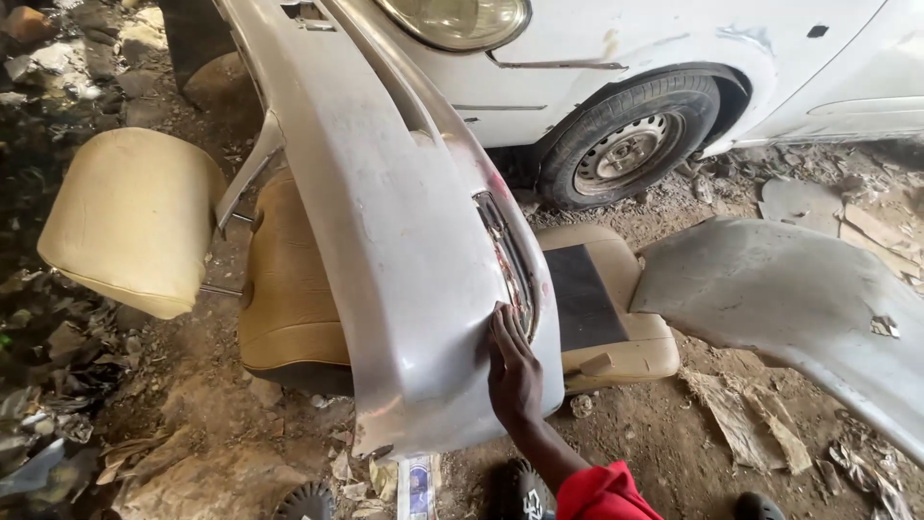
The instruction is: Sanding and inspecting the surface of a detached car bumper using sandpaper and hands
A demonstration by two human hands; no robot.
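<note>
A detached grey car bumper (395, 221) lies lengthwise across a tan car seat (289, 289), its dusty surface scuffed and marked with a little red. My right hand (512, 371) rests flat on the bumper's near end, just below the narrow grille slot (508, 265), fingers stretched upward and holding nothing. The forearm comes in from the bottom with a red sleeve (602, 493). My left hand is out of sight.
A white car with a headlight (457, 19) and front wheel (630, 144) stands behind. The seat's tan headrest (130, 217) sticks out at left. A grey fender panel (799, 299) lies at right. Rubble, paper scraps and dirt cover the ground.
</note>
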